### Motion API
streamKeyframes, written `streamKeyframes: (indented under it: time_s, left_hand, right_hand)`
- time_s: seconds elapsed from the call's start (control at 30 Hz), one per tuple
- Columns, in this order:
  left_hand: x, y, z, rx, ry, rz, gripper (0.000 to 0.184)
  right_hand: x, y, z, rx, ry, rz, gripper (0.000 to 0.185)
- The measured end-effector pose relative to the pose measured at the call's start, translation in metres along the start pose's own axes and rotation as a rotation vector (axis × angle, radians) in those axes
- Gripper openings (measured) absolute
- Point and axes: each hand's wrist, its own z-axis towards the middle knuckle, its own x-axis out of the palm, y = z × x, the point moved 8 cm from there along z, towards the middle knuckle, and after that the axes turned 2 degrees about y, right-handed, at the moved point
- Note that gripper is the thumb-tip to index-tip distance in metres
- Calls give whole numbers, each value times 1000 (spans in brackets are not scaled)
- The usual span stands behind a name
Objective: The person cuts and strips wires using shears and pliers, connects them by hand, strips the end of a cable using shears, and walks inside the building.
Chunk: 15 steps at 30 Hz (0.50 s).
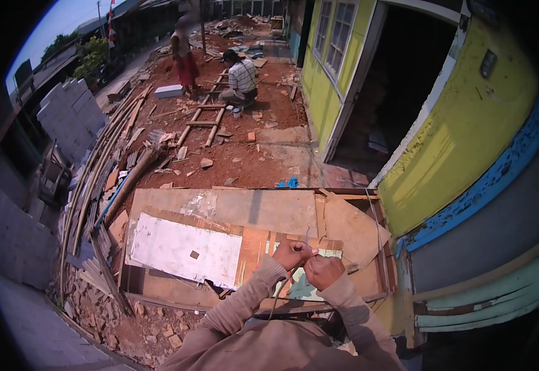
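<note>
My left hand (291, 254) is closed in a pinch on an electrical cable with thin coloured wires. A blue wire (307, 233) sticks up above the fingertips, and the grey cable (275, 299) hangs down toward my lap. My right hand (324, 271) is closed in a fist right beside the left, its fingers curled against the same wires; what lies inside it is hidden. Both hands are above a wooden panel (269, 207) laid flat before me. Under them lies a pale green painted board (303, 288).
A white board (186, 247) lies on the panel at left. Bamboo poles (105, 157) and rubble flank it. Beyond, a person (242, 78) crouches by a bamboo ladder (203, 123) and another person (185, 59) stands. A yellow-green wall (461, 136) with a doorway rises at right.
</note>
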Motion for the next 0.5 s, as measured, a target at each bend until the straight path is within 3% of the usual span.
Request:
streamKeyframes:
  time_s: [0.17,0.23,0.33,0.5]
  left_hand:
    - [-12,23,17,-42,-216,-93,26]
    - [-20,33,24,-68,-352,-282,24]
    - [-16,34,19,-131,-375,-529,21]
    - [-24,64,27,-197,-410,-591,22]
  right_hand:
    - [3,13,6,-58,-94,-107,20]
    - [6,10,9,-93,-98,-123,20]
    - [6,7,13,-142,-127,-116,19]
    - [17,4,10,-131,-140,41,19]
